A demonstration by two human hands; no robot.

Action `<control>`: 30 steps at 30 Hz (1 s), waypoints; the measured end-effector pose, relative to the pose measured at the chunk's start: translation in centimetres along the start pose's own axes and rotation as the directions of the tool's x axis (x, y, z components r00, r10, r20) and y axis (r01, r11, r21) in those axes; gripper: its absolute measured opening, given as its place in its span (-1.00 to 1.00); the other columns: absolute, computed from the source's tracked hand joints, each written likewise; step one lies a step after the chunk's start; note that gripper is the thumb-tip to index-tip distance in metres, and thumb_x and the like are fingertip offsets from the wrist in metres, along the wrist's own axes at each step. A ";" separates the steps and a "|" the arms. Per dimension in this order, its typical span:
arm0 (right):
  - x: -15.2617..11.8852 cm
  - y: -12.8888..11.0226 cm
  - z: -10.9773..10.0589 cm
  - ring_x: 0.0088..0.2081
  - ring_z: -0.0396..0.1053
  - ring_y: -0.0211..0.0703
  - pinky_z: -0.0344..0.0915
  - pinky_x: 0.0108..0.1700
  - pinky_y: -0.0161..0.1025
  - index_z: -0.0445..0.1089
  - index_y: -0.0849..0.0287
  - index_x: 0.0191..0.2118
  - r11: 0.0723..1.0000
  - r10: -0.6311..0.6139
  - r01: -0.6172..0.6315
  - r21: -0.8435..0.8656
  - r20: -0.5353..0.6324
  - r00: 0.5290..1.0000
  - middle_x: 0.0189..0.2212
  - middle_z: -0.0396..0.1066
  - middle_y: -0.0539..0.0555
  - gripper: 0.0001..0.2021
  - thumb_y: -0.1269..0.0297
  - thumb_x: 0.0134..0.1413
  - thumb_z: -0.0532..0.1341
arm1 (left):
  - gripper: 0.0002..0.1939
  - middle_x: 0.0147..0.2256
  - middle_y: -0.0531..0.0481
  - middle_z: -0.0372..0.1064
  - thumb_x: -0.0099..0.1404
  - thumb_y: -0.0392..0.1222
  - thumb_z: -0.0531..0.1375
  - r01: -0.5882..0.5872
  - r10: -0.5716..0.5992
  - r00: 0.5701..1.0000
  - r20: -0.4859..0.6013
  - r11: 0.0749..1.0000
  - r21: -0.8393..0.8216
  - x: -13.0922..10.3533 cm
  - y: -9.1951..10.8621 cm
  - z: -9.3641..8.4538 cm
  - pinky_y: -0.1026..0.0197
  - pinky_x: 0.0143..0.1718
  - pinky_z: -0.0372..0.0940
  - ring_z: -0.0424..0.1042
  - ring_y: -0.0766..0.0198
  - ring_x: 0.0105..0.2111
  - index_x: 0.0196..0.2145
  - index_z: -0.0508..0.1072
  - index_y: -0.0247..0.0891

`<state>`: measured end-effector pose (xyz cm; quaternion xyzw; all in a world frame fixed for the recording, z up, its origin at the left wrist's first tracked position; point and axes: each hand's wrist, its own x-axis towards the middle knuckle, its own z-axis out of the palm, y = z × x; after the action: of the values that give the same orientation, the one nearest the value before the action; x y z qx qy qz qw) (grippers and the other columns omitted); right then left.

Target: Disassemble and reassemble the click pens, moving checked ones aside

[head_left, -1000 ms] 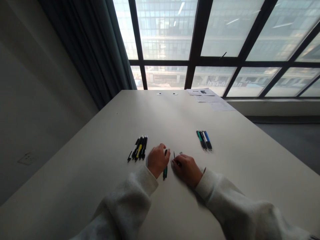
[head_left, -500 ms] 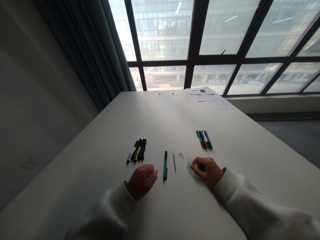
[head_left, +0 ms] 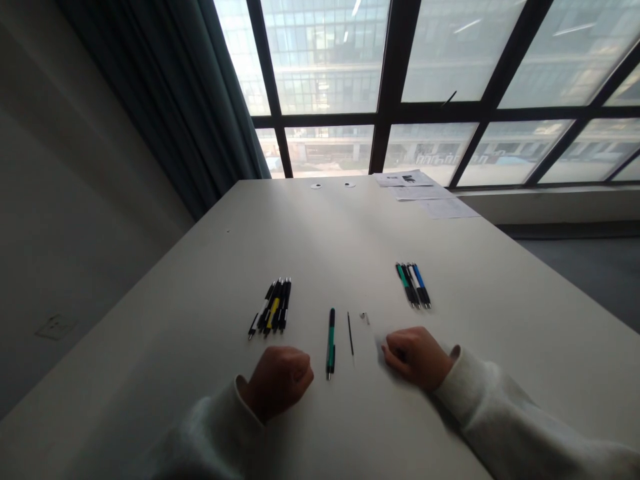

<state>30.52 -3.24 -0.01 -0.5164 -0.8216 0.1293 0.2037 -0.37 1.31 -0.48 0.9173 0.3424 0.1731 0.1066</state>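
Observation:
My left hand (head_left: 281, 381) rests on the table as a closed fist, just left of a green and black pen (head_left: 331, 343). My right hand (head_left: 416, 357) is also curled into a fist on the table, and nothing shows in either hand. Between the fists, a thin dark pen refill (head_left: 351, 333) lies parallel to the green pen, apart from it. Beyond the refill, close to my right hand, are small pen parts (head_left: 365, 318), one of them possibly a spring; they are too small to tell exactly.
Several mostly black pens (head_left: 273, 307), one with yellow, lie bunched at the left. A second row of pens (head_left: 413, 285), green, black, white and blue, is at the right. Paper sheets (head_left: 425, 193) lie at the white table's (head_left: 320, 233) far edge, before the window.
My right hand's fingers have curled in from a loose pinch to a fist. My left fist has turned slightly, knuckles up. The view has shifted a little; the pens lie as before.

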 end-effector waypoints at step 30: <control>0.5 -0.2 0.3 -0.60 0.07 -0.33 -0.05 -0.48 -0.29 0.20 0.16 -0.58 1.000 -0.020 0.020 -0.004 -0.013 1.000 -0.63 0.23 -0.05 -0.64 0.25 0.27 0.09 | -0.63 -0.64 0.14 0.05 0.34 -0.18 0.04 0.216 -0.216 0.976 0.016 0.976 -0.031 0.8 0.2 0.2 0.26 -0.53 -0.17 -0.03 0.40 -0.63 -0.62 0.12 -0.24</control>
<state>30.05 -2.93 -0.06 -0.5095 -0.8256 0.1221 0.2094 0.36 1.71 -0.37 0.8739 0.4365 0.1602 0.1419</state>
